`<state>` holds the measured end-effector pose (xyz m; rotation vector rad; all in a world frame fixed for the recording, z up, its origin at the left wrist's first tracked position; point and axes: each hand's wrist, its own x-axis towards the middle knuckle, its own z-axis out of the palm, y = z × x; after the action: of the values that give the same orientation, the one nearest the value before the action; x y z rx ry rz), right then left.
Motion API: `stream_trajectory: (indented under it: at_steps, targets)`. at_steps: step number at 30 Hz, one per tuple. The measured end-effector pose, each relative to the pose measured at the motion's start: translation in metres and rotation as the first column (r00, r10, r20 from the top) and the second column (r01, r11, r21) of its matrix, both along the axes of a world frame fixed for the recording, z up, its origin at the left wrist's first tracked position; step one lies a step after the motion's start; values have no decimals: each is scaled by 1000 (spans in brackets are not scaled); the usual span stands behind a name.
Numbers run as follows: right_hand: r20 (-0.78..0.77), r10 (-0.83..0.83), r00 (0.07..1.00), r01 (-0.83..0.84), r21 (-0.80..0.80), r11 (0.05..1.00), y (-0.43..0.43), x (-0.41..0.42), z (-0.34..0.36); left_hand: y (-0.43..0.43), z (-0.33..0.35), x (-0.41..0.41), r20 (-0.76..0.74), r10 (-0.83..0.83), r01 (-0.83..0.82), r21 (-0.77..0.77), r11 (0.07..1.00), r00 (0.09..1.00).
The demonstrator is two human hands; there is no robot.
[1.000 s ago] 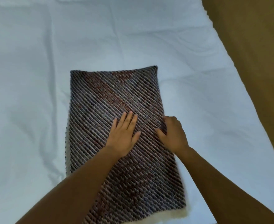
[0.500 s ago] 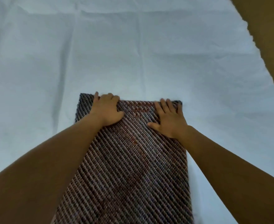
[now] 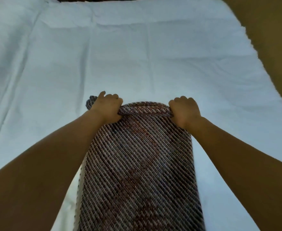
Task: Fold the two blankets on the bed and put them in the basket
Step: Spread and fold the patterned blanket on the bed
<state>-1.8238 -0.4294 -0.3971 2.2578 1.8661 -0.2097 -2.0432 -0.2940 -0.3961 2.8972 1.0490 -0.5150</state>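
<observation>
Left hand (image 3: 107, 107) is curled over the far short edge of the blanket (image 3: 140, 164), just inside the far-left corner, with a nub of corner poking out past my knuckles. Right hand (image 3: 185, 112) grips the far-right corner the same way, fingers wrapped over the fabric; thumbs mostly hidden. Head view, only one I have: the blanket is a narrow folded strip on the bed sheet (image 3: 137, 55), long axis running straight away from me, near end out of frame under my arms. The far edge is bunched and raised a little between my fists. Both hands sit level on that edge, neither nearer. My read: next is a fold along the long axis, far end pulled back toward me, so the hands need to travel together or the edges skew. Sheet runs on well beyond the far edge and wide to the left; the bed's right edge, with brown floor (image 3: 270, 47) past it, is closer. No basket or second blanket in view.
</observation>
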Motion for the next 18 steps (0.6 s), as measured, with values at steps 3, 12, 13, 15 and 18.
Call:
stream_trajectory:
  at_steps: [3,12,13,15,18]
  targets:
    - [-57,-35,998,39,67,997,-40,-18,19,-37,17,-25,116,65,-63,-18,998,991]
    - [-291,-115,950,168,165,972,-211,-104,46,-199,50,-125,398,131,-55,-199,979,908]
    - [-301,-140,943,184,122,975,-231,-114,44,-217,50,-137,394,133,-47,-219,975,910]
    - [-298,-168,939,187,35,982,-268,-134,38,-254,45,-161,362,123,-31,-249,968,924]
    - [-215,-176,961,164,-74,984,-311,-156,25,-303,31,-188,310,49,25,-229,973,949]
